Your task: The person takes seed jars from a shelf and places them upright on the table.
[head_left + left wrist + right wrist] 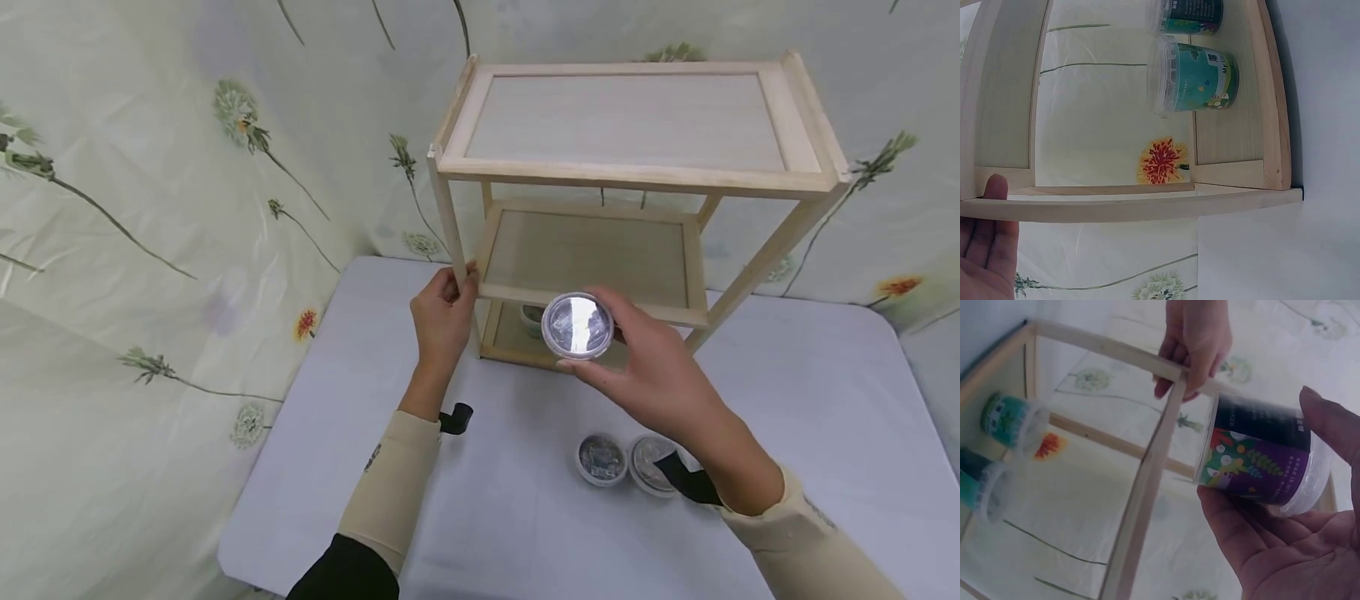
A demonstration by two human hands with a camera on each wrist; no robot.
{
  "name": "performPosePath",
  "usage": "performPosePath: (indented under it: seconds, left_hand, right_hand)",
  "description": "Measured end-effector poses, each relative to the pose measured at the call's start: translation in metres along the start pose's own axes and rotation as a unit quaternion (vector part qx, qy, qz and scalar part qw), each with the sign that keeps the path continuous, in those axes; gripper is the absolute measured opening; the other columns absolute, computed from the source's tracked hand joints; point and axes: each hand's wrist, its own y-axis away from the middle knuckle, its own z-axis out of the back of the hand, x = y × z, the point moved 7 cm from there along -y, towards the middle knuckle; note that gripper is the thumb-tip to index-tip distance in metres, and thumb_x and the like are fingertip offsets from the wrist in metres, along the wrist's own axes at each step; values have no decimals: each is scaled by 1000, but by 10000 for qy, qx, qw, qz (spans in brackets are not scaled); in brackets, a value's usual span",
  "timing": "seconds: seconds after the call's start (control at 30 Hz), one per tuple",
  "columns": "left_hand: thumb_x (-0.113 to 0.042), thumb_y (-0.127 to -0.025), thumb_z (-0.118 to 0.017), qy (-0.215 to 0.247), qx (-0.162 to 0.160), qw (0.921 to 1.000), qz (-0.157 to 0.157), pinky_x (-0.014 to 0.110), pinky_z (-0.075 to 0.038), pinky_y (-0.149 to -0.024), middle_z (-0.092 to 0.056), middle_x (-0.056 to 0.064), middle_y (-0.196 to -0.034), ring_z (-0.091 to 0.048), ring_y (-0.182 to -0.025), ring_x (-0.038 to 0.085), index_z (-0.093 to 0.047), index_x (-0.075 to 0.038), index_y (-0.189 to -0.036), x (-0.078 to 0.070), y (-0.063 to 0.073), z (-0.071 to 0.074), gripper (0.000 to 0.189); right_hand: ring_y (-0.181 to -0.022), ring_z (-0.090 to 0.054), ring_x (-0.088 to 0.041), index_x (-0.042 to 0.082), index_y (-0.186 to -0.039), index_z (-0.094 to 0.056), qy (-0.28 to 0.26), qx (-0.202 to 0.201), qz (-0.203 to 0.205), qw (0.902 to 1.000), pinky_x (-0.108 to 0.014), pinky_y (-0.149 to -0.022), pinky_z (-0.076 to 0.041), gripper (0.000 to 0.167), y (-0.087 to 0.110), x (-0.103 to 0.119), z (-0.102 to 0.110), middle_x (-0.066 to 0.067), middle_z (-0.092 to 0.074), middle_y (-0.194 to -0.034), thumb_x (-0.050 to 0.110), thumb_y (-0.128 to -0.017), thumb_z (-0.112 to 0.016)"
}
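My left hand [444,321] grips the front left leg [447,208] of a three-tier wooden shelf, level with its middle tier [592,250]. A finger shows against the wood in the left wrist view. In front of that middle tier, my right hand [667,379] holds a small plastic tub [577,327] between thumb and fingers. Its clear round lid faces my head camera. The right wrist view shows the tub's black and purple label [1260,453] with bright plant pictures. Two similar tubs, one with a teal label [1204,78], stand on the bottom tier.
Two more lidded tubs, a left one [602,460] and a right one [651,458], stand on the white table [510,500] below my right wrist. The top tier [622,121] spans above the held tub. A flower-print sheet [165,292] hangs behind and at left.
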Motion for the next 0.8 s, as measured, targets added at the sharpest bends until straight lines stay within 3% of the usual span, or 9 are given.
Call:
performPosePath:
  seconds: [0.4,0.63,0.8]
  left_hand:
    - [-11,-100,-71,-22,-41,10000,80,29,-61,-75,-80,5,-102,-77,-90,13,-78,-4,-109,1,0,0,14]
    - [-12,-100,-71,-27,-43,10000,70,28,-61,-74,-80,4,-102,-77,-90,12,-78,-4,-108,4,0,-1,14]
    - [-12,-100,-71,-36,-73,10000,57,28,-61,-74,-80,3,-102,-76,-89,10,-78,-4,-107,3,1,0,13]
  right_hand:
    - [-118,-64,-32,3,-152,-41,-462,407,-271,9977,-52,-95,-56,86,34,-27,-34,-15,-59,-137,21,-84,-91]
    - [-121,-64,-35,7,-156,-37,-512,635,-486,9955,-53,-95,-56,92,50,-41,-56,-15,-60,-137,26,-85,-91]
    - [-125,-62,-32,7,-157,-39,-466,620,-225,9967,-52,-96,-55,88,59,-49,-79,-15,-56,-146,28,-88,-88]
